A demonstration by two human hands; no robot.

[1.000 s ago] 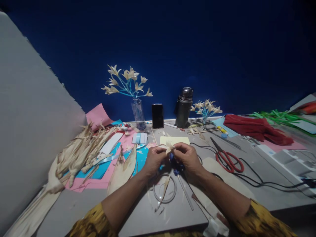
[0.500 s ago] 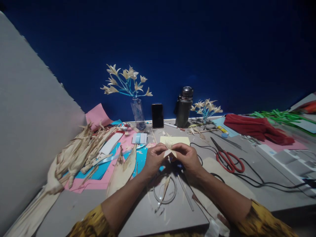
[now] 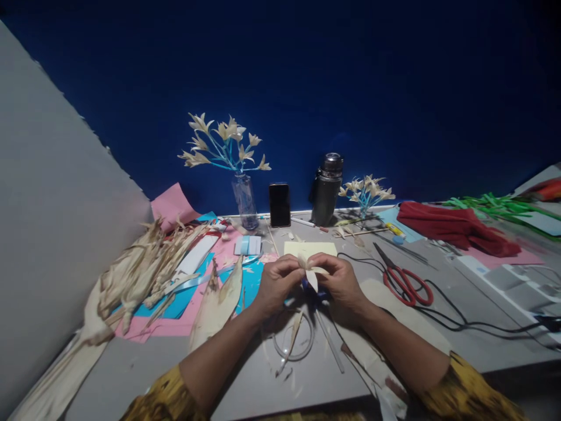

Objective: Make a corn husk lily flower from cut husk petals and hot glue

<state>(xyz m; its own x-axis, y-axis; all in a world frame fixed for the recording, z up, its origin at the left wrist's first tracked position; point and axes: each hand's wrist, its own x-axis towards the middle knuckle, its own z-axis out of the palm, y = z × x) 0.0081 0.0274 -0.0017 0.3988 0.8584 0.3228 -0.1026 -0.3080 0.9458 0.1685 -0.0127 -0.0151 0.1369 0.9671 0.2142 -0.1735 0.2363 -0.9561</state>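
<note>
Between my two hands is a small cream flower of dried husk [image 3: 312, 278], its pointed petals spreading outward. The fingertips of my left hand [image 3: 280, 283] pinch it from the left. My right hand [image 3: 337, 285] pinches its right side with thumb and forefinger. Just beyond the fingers lies a pale yellow pad [image 3: 326, 248]. Below the hands, a clear ring-shaped roll [image 3: 293, 356] and a thin grey rod [image 3: 331, 342] lie on the table. Something dark blue under the flower is partly hidden by my right hand.
Dried corn husks [image 3: 131, 280] heap over pink and blue paper on the left. Red-handled scissors [image 3: 407, 286] and black cords lie right. Behind stand a vase [image 3: 245, 202] of husk flowers, a phone [image 3: 279, 204], a thermos [image 3: 326, 190] and a smaller bouquet [image 3: 367, 192]. A red cloth [image 3: 456, 228] lies far right.
The flower has turned in my fingers; one petal now points down toward me and another to the right. Both hands stay in nearly the same place.
</note>
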